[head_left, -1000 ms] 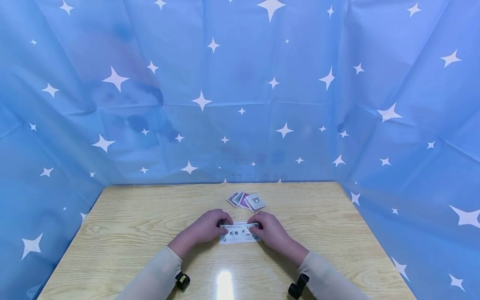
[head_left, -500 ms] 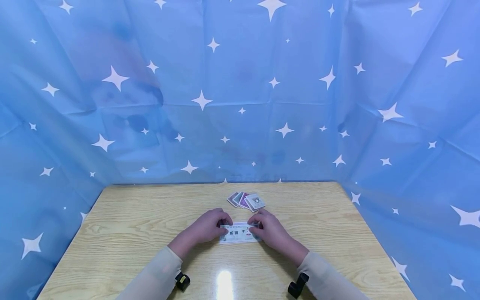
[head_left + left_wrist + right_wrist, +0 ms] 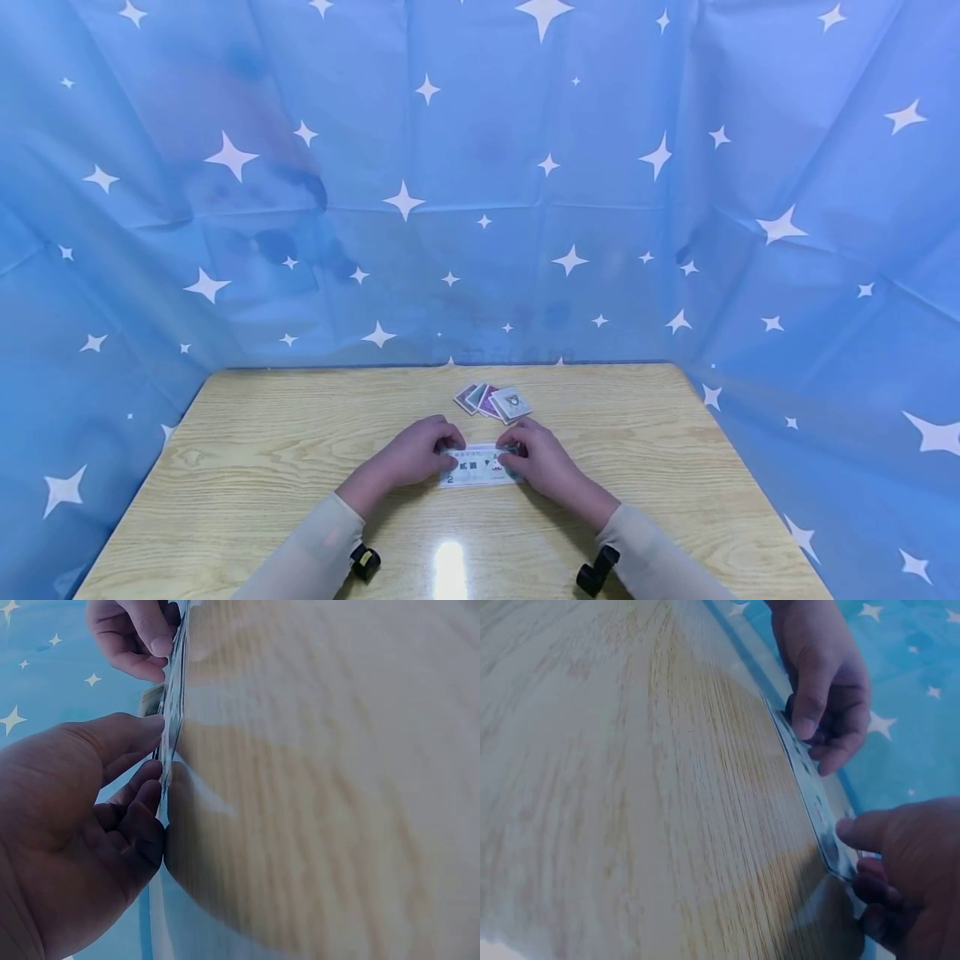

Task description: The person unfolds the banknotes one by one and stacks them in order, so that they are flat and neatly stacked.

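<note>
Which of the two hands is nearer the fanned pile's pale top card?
Right. The right hand is just this side of the pale top card; the left hand is farther away, also this side but to its left.

Fingers (image 3: 451,432) partly hide slip (image 3: 480,475) ends; lettering (image 3: 468,455) seemingly blurred.

Bare tabletop (image 3: 247,450) leaves passage outside the sleeves (image 3: 309,550), but overlapping cards (image 3: 491,402) obstruct beyond the printed slip (image 3: 477,475).
</note>
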`<state>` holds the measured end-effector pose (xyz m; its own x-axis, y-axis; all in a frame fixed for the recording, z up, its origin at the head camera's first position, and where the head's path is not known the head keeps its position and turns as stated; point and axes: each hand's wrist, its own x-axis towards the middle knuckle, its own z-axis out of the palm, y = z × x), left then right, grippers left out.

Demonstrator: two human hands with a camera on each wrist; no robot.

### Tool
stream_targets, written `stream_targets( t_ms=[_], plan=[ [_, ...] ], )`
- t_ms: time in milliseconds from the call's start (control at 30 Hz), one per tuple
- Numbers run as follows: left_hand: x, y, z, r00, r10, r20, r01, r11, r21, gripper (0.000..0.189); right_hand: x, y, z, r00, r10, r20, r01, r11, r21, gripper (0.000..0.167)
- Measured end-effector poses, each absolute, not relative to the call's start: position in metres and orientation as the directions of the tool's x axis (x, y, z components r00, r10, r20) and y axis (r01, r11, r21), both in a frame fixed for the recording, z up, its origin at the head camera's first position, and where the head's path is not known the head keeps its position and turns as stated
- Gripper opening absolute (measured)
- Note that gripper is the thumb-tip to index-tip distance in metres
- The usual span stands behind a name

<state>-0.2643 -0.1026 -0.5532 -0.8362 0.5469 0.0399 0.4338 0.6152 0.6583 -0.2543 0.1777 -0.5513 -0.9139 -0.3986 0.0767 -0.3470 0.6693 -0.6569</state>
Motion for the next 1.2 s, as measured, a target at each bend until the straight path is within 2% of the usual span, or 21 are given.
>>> stream_targets(
  t_ms=[367, 700, 867, 1200],
  plan=[
    [-0.268, -0.101, -0.549, -0.854, 0.519, 0.047, 0.400, 0.595, 0.697, 0.022, -0.255, 0.182, -0.546, -0.943, -0.298, 0.152, -0.307, 0.593, -0.745, 0.010],
    [-0.284, -0.084, -0.542, -0.903, 0.415, 0.114, 0.347, 0.546, 0.762, 0.017, -0.267, 0.193, -0.541, -0.977, -0.149, 0.151, -0.209, 0.546, -0.811, 0.007],
    [-0.301, -0.066, -0.535, -0.912, 0.383, 0.148, 0.351, 0.540, 0.765, 0.015, -0.279, 0.196, -0.538, -0.975, -0.112, 0.190, -0.218, 0.607, -0.764, 0.007],
    [-0.330, -0.036, -0.534, -0.906, 0.395, 0.151, 0.371, 0.570, 0.733, 0.031, -0.298, 0.199, -0.537, -0.988, -0.094, 0.124, -0.153, 0.733, -0.662, 0.033]
  ],
)
